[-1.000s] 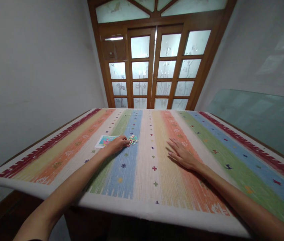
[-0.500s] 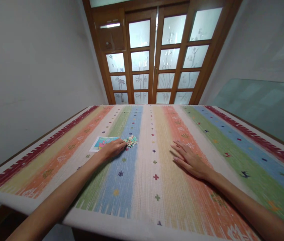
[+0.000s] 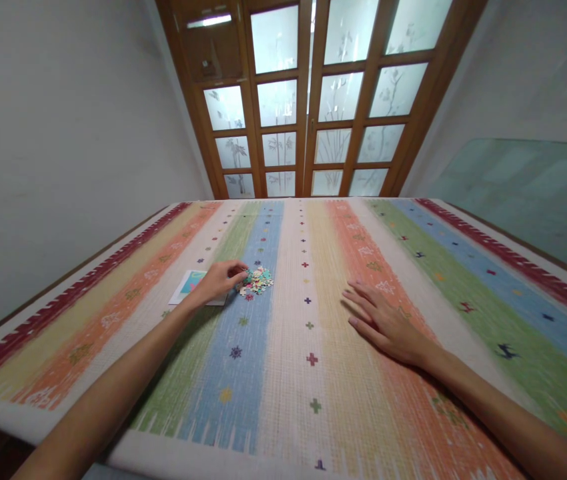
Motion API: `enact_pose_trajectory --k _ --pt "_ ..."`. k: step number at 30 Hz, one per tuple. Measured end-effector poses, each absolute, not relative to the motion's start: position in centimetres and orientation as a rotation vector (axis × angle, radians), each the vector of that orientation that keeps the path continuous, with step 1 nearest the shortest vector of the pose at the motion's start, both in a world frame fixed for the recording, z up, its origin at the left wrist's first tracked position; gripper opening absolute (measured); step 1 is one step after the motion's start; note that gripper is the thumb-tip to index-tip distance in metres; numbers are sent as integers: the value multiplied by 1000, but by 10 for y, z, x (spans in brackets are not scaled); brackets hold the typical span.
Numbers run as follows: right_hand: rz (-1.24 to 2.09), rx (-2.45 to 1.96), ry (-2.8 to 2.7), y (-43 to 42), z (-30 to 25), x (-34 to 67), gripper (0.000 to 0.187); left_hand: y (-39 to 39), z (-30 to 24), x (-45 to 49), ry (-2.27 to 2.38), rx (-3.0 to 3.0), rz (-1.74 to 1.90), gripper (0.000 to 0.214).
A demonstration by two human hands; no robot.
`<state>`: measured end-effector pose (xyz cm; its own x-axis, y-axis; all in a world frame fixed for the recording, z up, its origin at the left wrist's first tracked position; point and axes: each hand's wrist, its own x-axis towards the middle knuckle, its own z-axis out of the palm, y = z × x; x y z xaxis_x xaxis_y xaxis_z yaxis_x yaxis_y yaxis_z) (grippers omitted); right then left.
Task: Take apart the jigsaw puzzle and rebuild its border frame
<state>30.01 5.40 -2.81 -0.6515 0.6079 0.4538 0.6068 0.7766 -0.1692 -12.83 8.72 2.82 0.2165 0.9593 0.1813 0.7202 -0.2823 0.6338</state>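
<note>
My left hand (image 3: 223, 279) is at the left edge of a small heap of colourful jigsaw puzzle pieces (image 3: 258, 281). Its thumb and fingers are bent toward each other in a pinch. Whatever lies between the fingertips is too small to make out. Under and behind that hand lies a white-bordered picture card (image 3: 182, 291) with a teal print, partly covered by the hand and wrist. My right hand (image 3: 381, 323) rests palm down on the orange and yellow stripes, fingers stretched out and slightly spread, holding nothing.
A striped cloth (image 3: 288, 373) with small printed motifs covers the table. Beyond its far edge stand wooden doors (image 3: 308, 153) with frosted panes. A pale wall rises on the left, and a greenish panel (image 3: 528, 200) stands at the right.
My left hand has shifted slightly left and up, and its fingers have lifted and curled at the heap. The heap looks more spread. My right hand stays put; the view tilts down.
</note>
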Motion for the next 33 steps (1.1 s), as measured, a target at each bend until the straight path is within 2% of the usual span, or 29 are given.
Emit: enact_pose_trajectory --k 13,16,22,33 --pt "41 -929 -2445 52 -30 301 41 85 19 -135 1686 2343 838 28" --pt "45 -934 -2444 52 -30 301 41 76 22 -145 1657 2416 735 22" --pt "30 -925 -2441 51 -30 302 40 66 18 -146 1697 2442 537 31" --pt "76 -961 -2430 50 -28 302 39 62 23 -135 1732 2276 629 19"
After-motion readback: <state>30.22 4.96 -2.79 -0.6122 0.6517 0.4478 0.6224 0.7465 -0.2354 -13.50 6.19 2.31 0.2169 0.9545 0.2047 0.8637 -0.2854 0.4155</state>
